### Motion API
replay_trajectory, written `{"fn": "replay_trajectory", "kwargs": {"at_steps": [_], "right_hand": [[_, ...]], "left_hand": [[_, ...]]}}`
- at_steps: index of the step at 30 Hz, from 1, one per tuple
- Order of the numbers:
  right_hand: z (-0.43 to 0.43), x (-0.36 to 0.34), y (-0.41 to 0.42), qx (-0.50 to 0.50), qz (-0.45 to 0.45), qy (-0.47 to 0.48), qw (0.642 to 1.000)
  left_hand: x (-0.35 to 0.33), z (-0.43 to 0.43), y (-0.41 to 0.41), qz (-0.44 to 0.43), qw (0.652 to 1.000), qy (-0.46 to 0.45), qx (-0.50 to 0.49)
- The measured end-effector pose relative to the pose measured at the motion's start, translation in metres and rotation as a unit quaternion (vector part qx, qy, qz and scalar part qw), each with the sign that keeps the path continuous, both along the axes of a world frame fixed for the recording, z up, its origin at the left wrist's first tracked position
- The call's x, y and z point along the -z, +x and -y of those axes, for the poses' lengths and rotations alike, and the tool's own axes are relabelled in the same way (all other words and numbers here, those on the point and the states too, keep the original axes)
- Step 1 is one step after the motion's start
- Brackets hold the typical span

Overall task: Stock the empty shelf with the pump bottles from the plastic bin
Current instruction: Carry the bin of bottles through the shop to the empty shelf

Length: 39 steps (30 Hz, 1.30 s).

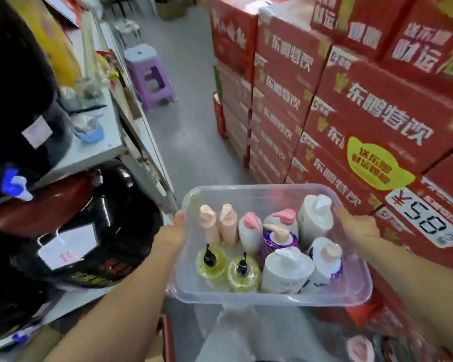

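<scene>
Gripping the clear plastic bin (272,301) at lower centre of frame: left hand (172,232) clasps its left rim, right hand (359,226) its right rim. Pump bottles (285,270) stand upright inside, packed close. Red cartons (364,113) stacked upper right.

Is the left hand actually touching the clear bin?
Touching. The head view shows the left hand gripping the left rim of the bin, thumb hooked over the edge.

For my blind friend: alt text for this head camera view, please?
A person's left hand and right hand grip the sides of a clear plastic bin of pump bottles in a shop aisle. Red cartons stand stacked on the right, shelves left, a purple stool ahead.
</scene>
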State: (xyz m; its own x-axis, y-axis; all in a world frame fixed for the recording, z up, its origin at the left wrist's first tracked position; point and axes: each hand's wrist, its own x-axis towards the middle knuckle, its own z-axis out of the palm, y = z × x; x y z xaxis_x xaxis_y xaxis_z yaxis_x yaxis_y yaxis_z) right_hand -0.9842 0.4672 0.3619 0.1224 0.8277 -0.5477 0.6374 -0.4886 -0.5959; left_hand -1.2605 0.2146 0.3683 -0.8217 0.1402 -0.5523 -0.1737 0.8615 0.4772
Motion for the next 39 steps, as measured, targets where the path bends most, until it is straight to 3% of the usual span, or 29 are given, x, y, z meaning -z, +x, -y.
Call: {"fn": "replay_trajectory", "kwargs": {"at_steps": [7,13,18,23,31,39], "right_hand": [[-0.114,-0.005,-0.147,-0.02,-0.002,0.004,1.0],[-0.227,0.005,-0.288,-0.079,0.004,0.016,0.997],[-0.285,0.002,-0.388,-0.115,0.017,0.008,0.993],[-0.344,0.0,-0.511,-0.155,-0.008,0.017,0.988],[-0.402,0.006,-0.707,-0.172,0.02,0.004,0.985],[-0.467,0.003,-0.89,-0.209,0.024,0.004,0.978]], "left_hand": [[0.004,-0.116,-0.146,0.003,1.0,-0.027,0.013],[0.019,-0.207,-0.272,-0.003,0.997,-0.012,-0.078],[0.022,-0.249,-0.351,-0.004,0.991,0.021,-0.134],[0.025,-0.289,-0.455,-0.011,0.988,-0.031,-0.152],[0.033,-0.34,-0.637,0.022,0.98,0.014,-0.199],[0.023,-0.396,-0.81,-0.008,0.982,-0.044,-0.184]]}}
